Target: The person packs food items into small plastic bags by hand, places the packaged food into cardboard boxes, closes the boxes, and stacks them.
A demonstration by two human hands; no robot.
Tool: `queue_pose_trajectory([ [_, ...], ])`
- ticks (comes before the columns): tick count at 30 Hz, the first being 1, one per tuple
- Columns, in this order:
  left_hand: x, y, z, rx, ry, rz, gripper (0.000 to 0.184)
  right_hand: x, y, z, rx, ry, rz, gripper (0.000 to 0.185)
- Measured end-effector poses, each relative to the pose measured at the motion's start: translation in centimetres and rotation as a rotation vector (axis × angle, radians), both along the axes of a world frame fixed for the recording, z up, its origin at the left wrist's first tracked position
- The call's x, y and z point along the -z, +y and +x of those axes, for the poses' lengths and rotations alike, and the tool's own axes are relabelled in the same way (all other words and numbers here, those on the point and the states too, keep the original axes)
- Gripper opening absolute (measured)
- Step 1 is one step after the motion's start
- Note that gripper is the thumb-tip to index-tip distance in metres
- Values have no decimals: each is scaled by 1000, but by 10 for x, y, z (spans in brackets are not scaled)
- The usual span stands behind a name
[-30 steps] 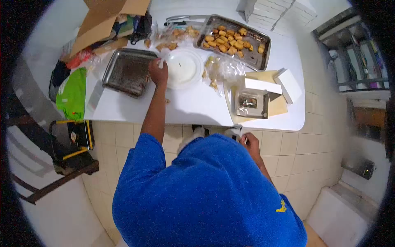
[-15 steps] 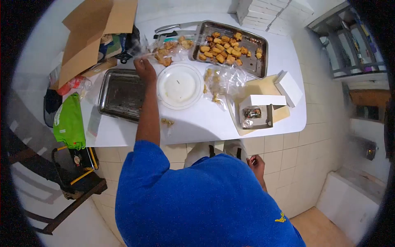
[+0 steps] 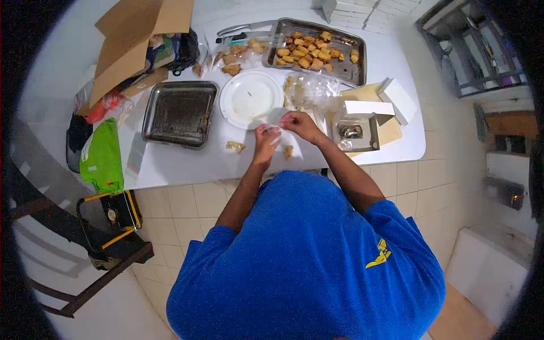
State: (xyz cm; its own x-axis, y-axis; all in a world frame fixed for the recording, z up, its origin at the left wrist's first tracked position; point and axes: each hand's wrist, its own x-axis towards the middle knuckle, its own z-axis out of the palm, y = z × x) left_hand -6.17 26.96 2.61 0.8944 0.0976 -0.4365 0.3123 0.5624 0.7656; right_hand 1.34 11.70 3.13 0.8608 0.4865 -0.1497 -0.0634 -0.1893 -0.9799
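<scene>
My left hand is closed on a small clear plastic bag just in front of the white plate. My right hand pinches at the bag's upper edge, close beside the left. Only a few dark specks show on the plate. Left of my hands lies a small pile of yellowish food pieces. Another brownish piece rests below my right hand. Crumpled clear bags lie behind my right hand.
A metal tray holds many golden-brown food chunks. A dark, greasy baking tray stands left of the plate. Bagged brown food, a knife, an opened white box and a cardboard box are on the table.
My left hand has come back from the bagged food at the far left to the table's front. My right hand has risen from beside my body to meet it at the small bag.
</scene>
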Motion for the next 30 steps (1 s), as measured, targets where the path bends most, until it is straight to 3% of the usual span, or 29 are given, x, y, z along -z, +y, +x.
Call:
queue_pose_trajectory([
  [4, 35, 8, -14, 177, -279, 642, 27, 17, -11, -30, 117, 109, 34, 15],
  [7, 37, 13, -13, 185, -260, 757, 22, -8, -19, -41, 85, 64, 17, 17],
  [10, 19, 9, -15, 269, -146, 696, 18, 1, -32, -44, -17, 34, 148, 20],
  [13, -5, 6, -14, 350, -262, 670, 15, -14, -47, -47, -8, 110, 23, 20],
  [17, -53, 7, -15, 383, -396, 730, 16, -47, -63, -50, -165, -564, -188, 21],
  [21, -73, 9, -17, 477, -424, 766, 16, -56, -69, -54, -229, -698, -207, 17],
  [23, -73, 10, -17, 450, -423, 756, 15, -53, -66, -58, -126, -649, -196, 15],
  [26, -105, 13, -19, 433, -400, 1008, 14, -67, -64, -64, -31, -608, -150, 13],
  [29, -105, 25, -18, 324, -391, 1056, 13, -86, -62, -72, 84, -545, -94, 10],
  [30, -80, 30, -15, 244, -357, 788, 19, -88, -61, -74, 133, -520, -76, 10],
])
